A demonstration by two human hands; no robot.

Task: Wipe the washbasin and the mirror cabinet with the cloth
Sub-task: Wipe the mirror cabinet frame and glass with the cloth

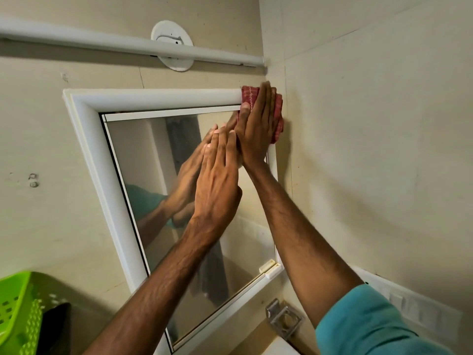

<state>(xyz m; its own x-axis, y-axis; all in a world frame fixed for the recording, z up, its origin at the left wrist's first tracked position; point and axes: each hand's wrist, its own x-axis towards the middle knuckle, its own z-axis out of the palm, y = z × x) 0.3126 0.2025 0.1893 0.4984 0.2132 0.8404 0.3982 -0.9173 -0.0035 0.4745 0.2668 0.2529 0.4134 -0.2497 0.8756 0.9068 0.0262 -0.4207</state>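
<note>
The mirror cabinet (87, 139) has a white frame and a mirrored door, set in a beige wall. My right hand (256, 124) presses a red checked cloth (249, 94) flat against the frame's top right corner, fingers straight. My left hand (217, 180) lies flat on the mirror glass just below and left of the right hand, fingers straight; its reflection shows in the glass. The washbasin is mostly out of view; only a white corner (279, 347) shows at the bottom.
A white pipe (128, 44) runs along the wall above the cabinet, crossing a round white plate (174, 34). A green plastic basket (20, 311) sits at lower left. A metal holder (282, 320) is fixed below the cabinet. A white switch panel (419, 308) is on the right wall.
</note>
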